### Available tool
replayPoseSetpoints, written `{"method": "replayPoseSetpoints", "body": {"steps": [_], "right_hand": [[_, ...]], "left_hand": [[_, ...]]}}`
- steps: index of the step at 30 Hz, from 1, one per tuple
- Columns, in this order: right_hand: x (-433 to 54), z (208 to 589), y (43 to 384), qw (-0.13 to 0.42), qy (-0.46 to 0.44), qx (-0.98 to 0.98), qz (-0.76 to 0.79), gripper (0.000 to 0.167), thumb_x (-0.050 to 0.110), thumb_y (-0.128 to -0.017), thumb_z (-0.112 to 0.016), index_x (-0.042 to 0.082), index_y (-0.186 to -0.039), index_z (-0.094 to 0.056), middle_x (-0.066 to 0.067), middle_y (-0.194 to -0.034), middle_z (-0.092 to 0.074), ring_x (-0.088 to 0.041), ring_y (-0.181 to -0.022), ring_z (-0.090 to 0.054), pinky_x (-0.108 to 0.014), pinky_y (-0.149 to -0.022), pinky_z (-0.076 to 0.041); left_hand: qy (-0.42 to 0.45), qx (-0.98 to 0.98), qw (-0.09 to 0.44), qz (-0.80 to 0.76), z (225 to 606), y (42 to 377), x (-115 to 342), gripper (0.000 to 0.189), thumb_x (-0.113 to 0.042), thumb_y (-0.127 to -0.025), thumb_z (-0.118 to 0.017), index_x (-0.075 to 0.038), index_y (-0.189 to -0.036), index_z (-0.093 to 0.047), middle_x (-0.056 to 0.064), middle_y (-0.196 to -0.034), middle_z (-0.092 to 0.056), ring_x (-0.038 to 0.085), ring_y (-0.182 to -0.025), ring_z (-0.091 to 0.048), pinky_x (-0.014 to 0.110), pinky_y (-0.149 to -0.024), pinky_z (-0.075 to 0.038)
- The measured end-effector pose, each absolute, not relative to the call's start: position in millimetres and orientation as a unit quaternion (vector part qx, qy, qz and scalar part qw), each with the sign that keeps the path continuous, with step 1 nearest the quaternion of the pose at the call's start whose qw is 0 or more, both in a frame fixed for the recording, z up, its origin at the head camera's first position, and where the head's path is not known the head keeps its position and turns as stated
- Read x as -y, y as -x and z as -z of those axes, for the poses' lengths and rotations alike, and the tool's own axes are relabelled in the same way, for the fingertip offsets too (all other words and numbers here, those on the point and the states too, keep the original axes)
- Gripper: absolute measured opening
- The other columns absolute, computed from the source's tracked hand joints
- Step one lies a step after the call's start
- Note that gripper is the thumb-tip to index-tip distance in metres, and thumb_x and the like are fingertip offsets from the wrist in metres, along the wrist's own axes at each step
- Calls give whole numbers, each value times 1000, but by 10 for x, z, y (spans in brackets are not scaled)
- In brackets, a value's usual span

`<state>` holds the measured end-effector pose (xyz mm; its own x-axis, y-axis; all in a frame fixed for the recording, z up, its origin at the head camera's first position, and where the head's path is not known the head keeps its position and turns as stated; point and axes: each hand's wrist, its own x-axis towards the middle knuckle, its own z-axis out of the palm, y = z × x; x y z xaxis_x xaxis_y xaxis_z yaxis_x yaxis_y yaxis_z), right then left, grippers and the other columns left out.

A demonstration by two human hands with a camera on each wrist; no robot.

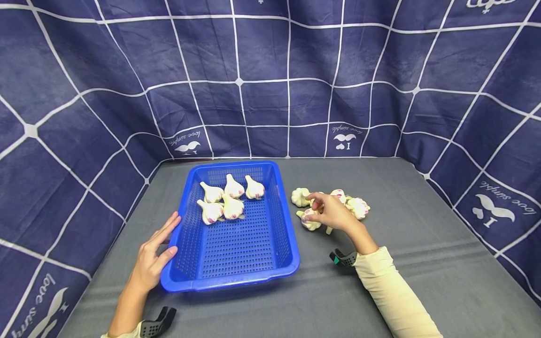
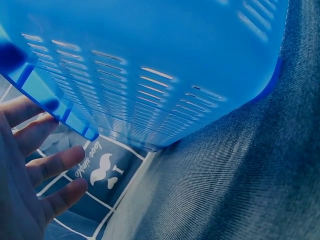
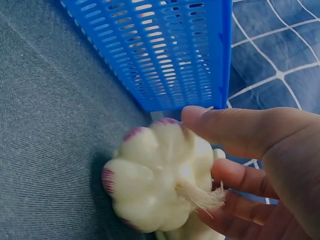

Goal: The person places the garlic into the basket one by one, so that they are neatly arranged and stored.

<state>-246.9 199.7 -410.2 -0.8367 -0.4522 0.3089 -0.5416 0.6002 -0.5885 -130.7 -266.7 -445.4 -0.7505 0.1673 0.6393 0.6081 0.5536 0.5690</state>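
Several white garlic bulbs (image 1: 232,206) with purple streaks lie in the far half of a blue plastic basket (image 1: 236,280). At the basket's left rim is my left hand (image 1: 153,256), fingers extended along it; the left wrist view shows these fingers (image 2: 60,167) spread beside the slotted wall. To the right of the basket, my right hand (image 1: 331,212) hovers over a loose group of garlic bulbs, thumb and forefinger apart. A garlic bulb (image 3: 155,175) with a dry root tuft sits close by my right thumb and fingers, which are not closed around it; whether they touch it I cannot tell.
Other garlic bulbs (image 1: 358,208) lie around the right hand on the grey tabletop (image 1: 422,263). A dark blue cloth with white grid lines (image 1: 266,103) hangs behind and along both sides. Black bands (image 1: 157,324) are on both wrists.
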Motion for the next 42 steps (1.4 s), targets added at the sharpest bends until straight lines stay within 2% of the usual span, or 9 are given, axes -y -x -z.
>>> {"method": "replayPoseSetpoints", "body": {"steps": [5, 9, 15, 22, 28, 37, 42], "right_hand": [[-1977, 4125, 2487, 94, -274, 903, -318, 48, 20, -75, -85, -5, -111, -66, -4, -81, -63, -16, -71, -58, -34, -66, -47], [-1964, 4108, 2500, 98, -274, 915, -280, 47, 21, -75, -84, -4, -111, -67, -8, -84, -64, -23, -76, -60, -41, -72, -49], [-1960, 4058, 2496, 69, -270, 929, -243, 53, 20, -72, -86, -4, -114, -66, -13, -90, -68, -29, -84, -64, -46, -77, -51], [-1969, 4057, 2472, 44, -287, 931, -221, 66, 22, -64, -91, -6, -117, -63, -14, -93, -68, -29, -86, -64, -46, -79, -51], [-1969, 4076, 2447, 37, -294, 931, -214, 64, 21, -61, -92, -5, -113, -65, -15, -100, -68, -29, -92, -63, -45, -84, -50], [-2012, 4014, 2433, 44, -290, 925, -240, 55, 20, -64, -90, -5, -108, -68, -4, -84, -67, -17, -76, -60, -37, -72, -49], [-2045, 3968, 2403, 59, -290, 918, -265, 57, 22, -66, -91, -3, -110, -67, -8, -89, -69, -19, -73, -63, -37, -69, -50]], "left_hand": [[228, 841, 265, 413, 4449, 1298, 2658, 61, 0, -79, -56, 0, -140, -54, 16, -149, -45, 1, -130, -45, 15, -86, -38], [232, 837, 270, 416, 4460, 1303, 2658, 61, 1, -79, -55, 1, -140, -54, 17, -149, -46, 1, -129, -46, 15, -86, -38], [241, 830, 283, 416, 4465, 1315, 2660, 60, 1, -78, -55, 3, -138, -54, 20, -147, -47, 3, -129, -47, 15, -85, -38], [229, 840, 269, 411, 4453, 1298, 2659, 61, 1, -79, -56, 1, -140, -54, 17, -149, -46, 0, -130, -45, 15, -85, -37], [233, 842, 268, 406, 4465, 1299, 2660, 60, 0, -80, -56, 1, -140, -53, 16, -150, -45, 0, -131, -44, 15, -86, -37], [226, 842, 264, 412, 4433, 1299, 2648, 60, 0, -80, -55, 1, -140, -53, 18, -149, -45, 0, -131, -44, 15, -86, -37], [222, 844, 263, 412, 4440, 1297, 2651, 60, 0, -81, -55, 0, -140, -53, 18, -149, -46, -1, -131, -44, 15, -86, -36]]}}
